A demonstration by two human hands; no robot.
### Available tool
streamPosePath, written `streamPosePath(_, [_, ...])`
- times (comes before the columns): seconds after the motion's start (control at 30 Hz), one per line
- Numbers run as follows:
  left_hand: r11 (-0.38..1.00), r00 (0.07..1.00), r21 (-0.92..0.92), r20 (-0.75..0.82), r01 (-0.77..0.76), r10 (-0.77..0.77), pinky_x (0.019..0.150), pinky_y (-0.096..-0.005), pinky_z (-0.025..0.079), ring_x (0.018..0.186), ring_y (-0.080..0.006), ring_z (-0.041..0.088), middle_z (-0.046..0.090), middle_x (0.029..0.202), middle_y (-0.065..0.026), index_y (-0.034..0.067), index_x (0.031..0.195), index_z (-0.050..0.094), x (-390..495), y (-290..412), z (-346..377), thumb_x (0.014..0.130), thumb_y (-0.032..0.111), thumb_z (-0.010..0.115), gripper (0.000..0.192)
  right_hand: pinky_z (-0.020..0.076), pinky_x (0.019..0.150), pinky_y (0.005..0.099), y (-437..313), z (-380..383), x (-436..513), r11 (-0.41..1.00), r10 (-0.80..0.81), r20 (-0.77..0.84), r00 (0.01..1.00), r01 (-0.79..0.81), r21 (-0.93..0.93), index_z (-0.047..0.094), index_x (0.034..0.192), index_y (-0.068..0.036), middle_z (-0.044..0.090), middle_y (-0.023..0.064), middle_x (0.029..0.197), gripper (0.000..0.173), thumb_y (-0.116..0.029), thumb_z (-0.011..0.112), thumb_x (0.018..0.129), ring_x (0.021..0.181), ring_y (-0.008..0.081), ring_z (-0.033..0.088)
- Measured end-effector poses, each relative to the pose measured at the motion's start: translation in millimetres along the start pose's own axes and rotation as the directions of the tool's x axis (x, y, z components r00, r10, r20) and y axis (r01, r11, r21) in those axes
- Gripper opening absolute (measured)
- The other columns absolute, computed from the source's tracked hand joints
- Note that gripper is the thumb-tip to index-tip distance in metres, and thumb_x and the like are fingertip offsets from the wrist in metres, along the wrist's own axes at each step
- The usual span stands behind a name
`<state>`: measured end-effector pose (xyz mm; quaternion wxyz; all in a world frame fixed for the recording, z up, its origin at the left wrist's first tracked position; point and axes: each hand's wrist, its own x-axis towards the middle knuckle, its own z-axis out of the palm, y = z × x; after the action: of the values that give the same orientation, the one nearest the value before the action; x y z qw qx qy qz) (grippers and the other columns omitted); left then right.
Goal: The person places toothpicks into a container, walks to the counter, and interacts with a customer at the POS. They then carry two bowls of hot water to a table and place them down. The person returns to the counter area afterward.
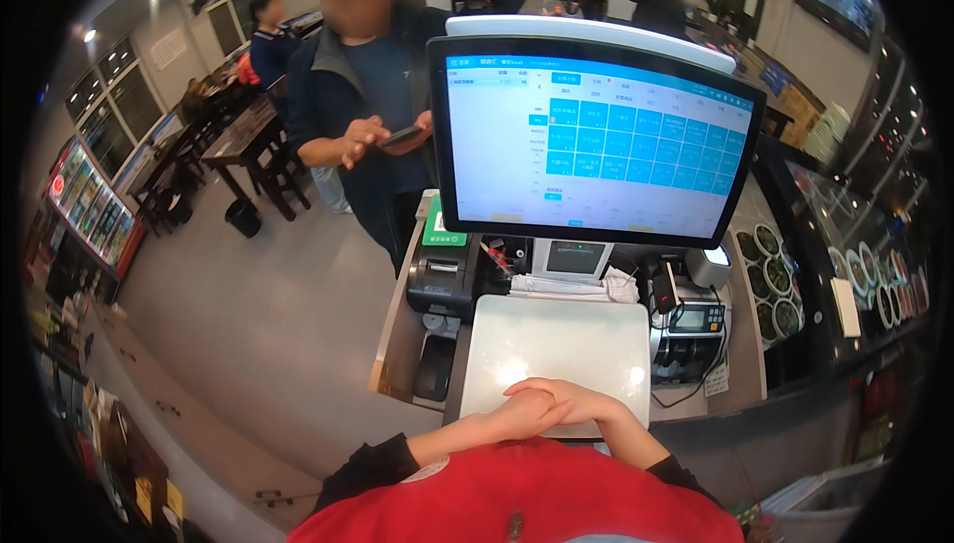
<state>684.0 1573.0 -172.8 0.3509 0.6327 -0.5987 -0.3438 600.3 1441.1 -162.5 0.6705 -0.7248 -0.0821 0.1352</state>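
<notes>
My left hand (526, 412) and my right hand (574, 400) are not easy to tell apart where they overlap. My hands are clasped together in front of my red top, at the near edge of a pale, glossy tray-like surface (559, 342). No object shows between them, and some fingers are hidden in the overlap. Beyond the pale surface stands a large point-of-sale touchscreen monitor (596, 140), lit with a grid of blue tiles. A black receipt printer (443, 275) is to its lower left, and a banknote counter (689, 334) with a small display is to its lower right.
A person (365, 96) stands across the counter at the left, holding a smartphone (402, 135). A green code stand (445, 226) sits by the printer. Bowls of food (777, 276) line the right side. Wooden tables (242, 129), a drinks fridge (97, 208) and other people are farther off.
</notes>
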Motion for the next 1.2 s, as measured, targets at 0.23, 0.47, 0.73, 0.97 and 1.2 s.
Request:
streamPosePath(0.23, [0.957, 0.93, 0.125, 0.298, -0.262, 0.216, 0.063, -0.0411, 0.045, 0.07, -0.0334, 0.059, 0.062, 0.072, -0.0168, 0.001, 0.081, 0.065, 26, -23, -24, 0.089, 0.033, 0.051, 0.036, 0.0374, 0.097, 0.0312, 10, -7, 10, 0.942, 0.1, -0.096, 0.99, -0.063, 0.329, 0.045, 0.129, -0.009, 0.05, 0.0101, 0.123, 0.069, -0.014, 0.065, 0.063, 0.113, 0.0191, 0.049])
streamPosePath(0.47, [0.954, 0.946, -0.126, 0.149, -0.271, 0.288, 0.062, -0.0426, 0.045, 0.067, -0.0337, 0.059, 0.061, 0.07, -0.017, 0.0, 0.07, 0.061, 44, -50, -18, 0.087, 0.037, 0.053, 0.041, 0.0317, 0.101, 0.0306, 27, -23, 14, 0.819, 0.189, -0.076, 0.979, -0.114, 0.562, 0.043, 0.13, -0.002, 0.049, 0.0115, 0.125, 0.084, -0.021, 0.07, 0.053, 0.118, 0.019, 0.045])
streamPosePath(0.73, [0.964, 0.964, -0.024, -0.024, -0.266, 0.266, 0.074, -0.0418, 0.047, 0.085, -0.036, 0.059, 0.063, 0.091, -0.0162, 0.004, 0.097, 0.06, 32, -59, -21, 0.082, 0.024, 0.06, 0.025, 0.0375, 0.098, 0.0343, -8, -18, 14, 0.936, -0.032, -0.526, 0.85, -0.159, -0.314, 0.051, 0.123, -0.005, 0.053, 0.0119, 0.123, 0.059, -0.003, 0.06, 0.065, 0.117, 0.0269, 0.048])
streamPosePath(0.97, [0.862, 0.862, -0.001, 0.004, -0.507, 0.507, 0.077, -0.042, 0.047, 0.091, -0.0342, 0.058, 0.06, 0.1, -0.0157, 0.005, 0.109, 0.054, 31, -56, -12, 0.083, 0.022, 0.057, 0.032, 0.0354, 0.098, 0.0455, -86, -23, 46, 0.522, -0.706, -0.545, 0.452, -0.189, -0.832, 0.059, 0.103, -0.006, 0.051, 0.0098, 0.128, 0.037, 0.001, 0.055, 0.067, 0.12, 0.031, 0.045])
streamPosePath(1.2, [0.867, 0.866, -0.025, 0.049, -0.497, 0.498, 0.075, -0.0427, 0.047, 0.09, -0.0341, 0.057, 0.06, 0.099, -0.0149, 0.008, 0.111, 0.054, 32, -54, -17, 0.083, 0.017, 0.055, 0.03, 0.0216, 0.106, 0.0473, -100, -26, 100, 0.244, -0.794, -0.432, 0.427, -0.427, -0.871, 0.057, 0.093, -0.009, 0.047, 0.0079, 0.135, 0.028, 0.002, 0.053, 0.068, 0.129, 0.03, 0.033])
